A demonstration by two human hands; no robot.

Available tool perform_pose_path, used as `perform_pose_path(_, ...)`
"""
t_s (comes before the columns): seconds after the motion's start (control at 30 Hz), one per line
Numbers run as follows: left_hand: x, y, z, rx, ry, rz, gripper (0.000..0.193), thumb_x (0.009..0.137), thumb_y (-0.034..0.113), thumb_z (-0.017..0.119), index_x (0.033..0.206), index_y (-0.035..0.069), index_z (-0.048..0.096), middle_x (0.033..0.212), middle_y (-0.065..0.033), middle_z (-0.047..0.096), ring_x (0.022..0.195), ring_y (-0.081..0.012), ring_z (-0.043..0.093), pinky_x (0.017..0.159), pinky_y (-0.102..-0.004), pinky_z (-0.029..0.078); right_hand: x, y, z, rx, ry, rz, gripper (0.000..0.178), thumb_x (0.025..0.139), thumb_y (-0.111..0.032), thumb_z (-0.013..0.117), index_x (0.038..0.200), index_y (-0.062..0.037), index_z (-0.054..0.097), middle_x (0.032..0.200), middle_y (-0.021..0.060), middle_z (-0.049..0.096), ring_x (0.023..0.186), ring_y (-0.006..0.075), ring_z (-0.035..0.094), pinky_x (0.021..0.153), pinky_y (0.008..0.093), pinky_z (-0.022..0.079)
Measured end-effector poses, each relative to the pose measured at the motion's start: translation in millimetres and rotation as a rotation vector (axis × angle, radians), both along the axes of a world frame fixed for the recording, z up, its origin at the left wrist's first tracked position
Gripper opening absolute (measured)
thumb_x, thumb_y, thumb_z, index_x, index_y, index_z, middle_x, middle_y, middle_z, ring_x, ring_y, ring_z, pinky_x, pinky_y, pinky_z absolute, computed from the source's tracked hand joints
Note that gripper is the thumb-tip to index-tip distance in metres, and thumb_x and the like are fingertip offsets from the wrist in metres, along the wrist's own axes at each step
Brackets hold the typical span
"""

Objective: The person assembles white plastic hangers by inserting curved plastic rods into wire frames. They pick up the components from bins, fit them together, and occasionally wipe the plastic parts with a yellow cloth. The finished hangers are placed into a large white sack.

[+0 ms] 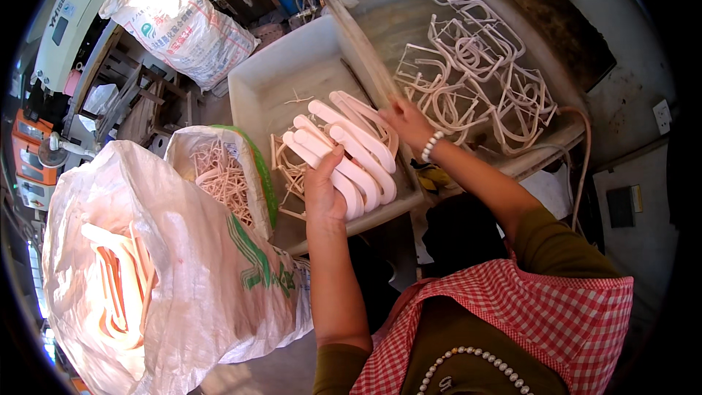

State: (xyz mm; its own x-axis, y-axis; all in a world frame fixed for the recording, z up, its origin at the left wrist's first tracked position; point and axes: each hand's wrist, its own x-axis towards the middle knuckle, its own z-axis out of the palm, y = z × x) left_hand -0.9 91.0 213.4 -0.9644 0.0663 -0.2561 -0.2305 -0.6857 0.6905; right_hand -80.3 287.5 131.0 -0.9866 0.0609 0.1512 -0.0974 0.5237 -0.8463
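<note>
A bunch of pale pink, curved plastic pieces (365, 172), long rounded strips bent like hooks, rests in my left hand (324, 192). The thumb presses over their top and the other fingers are hidden beneath. My right hand (408, 126) is at the far right side of the bunch, fingers curled in by its edge. Whatever lies between those fingertips is hidden. Both hands are above a pale plastic tub (252, 77), where thin pink sprues (295, 178) lie under and beside the bunch.
A second tub (358, 0) on the right holds tangled pale looped frames (475, 58). At left, a large white woven sack (212, 278) contains more curved pieces (121, 285). Behind it, a smaller sack is filled with thin sprues (219, 175). A full sack (179, 25) stands farther back.
</note>
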Motion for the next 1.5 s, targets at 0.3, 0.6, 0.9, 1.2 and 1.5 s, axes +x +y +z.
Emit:
perform_pose_path(0.3,-6,7,-3,-0.018,0.064,-0.007,0.035,0.083,0.005,0.063,0.117,0.000,0.053,0.104,-0.0102,0.060,0.092,-0.0202,0.060,0.081,-0.0322,0.051,45,-9,64,-0.726,-0.502,0.749,0.034,0.093,-0.015,0.057,0.123,0.0003,0.053,0.113,0.0044,0.061,0.103,0.0086,0.055,0.091,0.0246,0.044)
perform_pose_path(0.6,-5,23,-3,-0.006,-0.009,-0.047,0.031,0.081,0.000,0.063,0.110,-0.001,0.055,0.100,-0.0120,0.061,0.088,-0.0214,0.061,0.078,-0.0333,0.052,43,-14,48,-0.965,-0.361,0.470,0.022,0.092,-0.016,0.059,0.106,0.0000,0.061,0.096,0.0042,0.066,0.083,0.0078,0.061,0.071,0.0232,0.050)
perform_pose_path(0.9,-4,46,-18,-0.088,-0.014,0.031,0.039,0.080,-0.002,0.064,0.118,0.000,0.054,0.110,-0.0098,0.061,0.099,-0.0203,0.060,0.085,-0.0324,0.049,49,-16,55,-1.032,-0.401,0.293,0.024,0.091,-0.017,0.060,0.107,0.0002,0.061,0.098,0.0055,0.065,0.083,0.0093,0.061,0.074,0.0243,0.051)
perform_pose_path(1.2,-7,54,-15,-0.070,-0.021,0.114,0.043,0.080,-0.002,0.061,0.121,-0.001,0.051,0.113,-0.0112,0.059,0.100,-0.0234,0.059,0.086,-0.0355,0.049,52,-13,58,-1.073,-0.425,0.334,0.032,0.091,-0.017,0.059,0.117,0.0003,0.055,0.105,0.0066,0.063,0.091,0.0116,0.061,0.080,0.0259,0.051)
perform_pose_path(1.5,-14,49,-25,0.045,-0.192,0.050,0.043,0.080,0.003,0.059,0.121,-0.005,0.049,0.111,-0.0161,0.058,0.099,-0.0292,0.059,0.086,-0.0411,0.049,53,-2,52,-1.214,-0.521,0.392,0.035,0.093,-0.019,0.058,0.123,-0.0013,0.052,0.113,0.0080,0.061,0.101,0.0139,0.060,0.087,0.0277,0.049)
